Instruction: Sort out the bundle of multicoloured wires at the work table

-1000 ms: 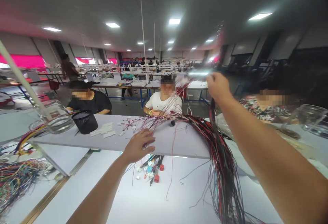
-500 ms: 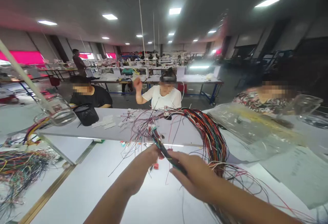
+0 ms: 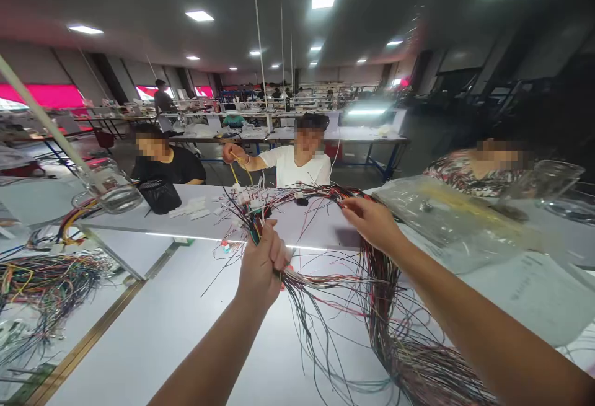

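My left hand [image 3: 266, 260] is closed in a fist around a bundle of wires. White connectors [image 3: 251, 198] and black, green and red wire ends stick up above the fist, and loose tails [image 3: 309, 316] hang out below it. My right hand [image 3: 374, 225] is at the raised shelf, its fingers bent together on the thick bundle of red, black and green wires [image 3: 379, 294]. That bundle drapes over the shelf edge and spreads across the worktop at the lower right. What exactly lies between my right fingertips is too small to make out.
Along the raised shelf [image 3: 209, 223] stand a glass mug [image 3: 116, 192] and a black bin [image 3: 160, 195]. A clear plastic bag [image 3: 446, 226] lies at right, and another wire pile [image 3: 41, 288] at left. Co-workers sit opposite; one person's hand [image 3: 235, 153] holds yellow wires.
My left hand has turned upright around the wires. My right hand has left the dark wire bundle and moved up and right to the thick one. The co-worker opposite now holds yellow wires out.
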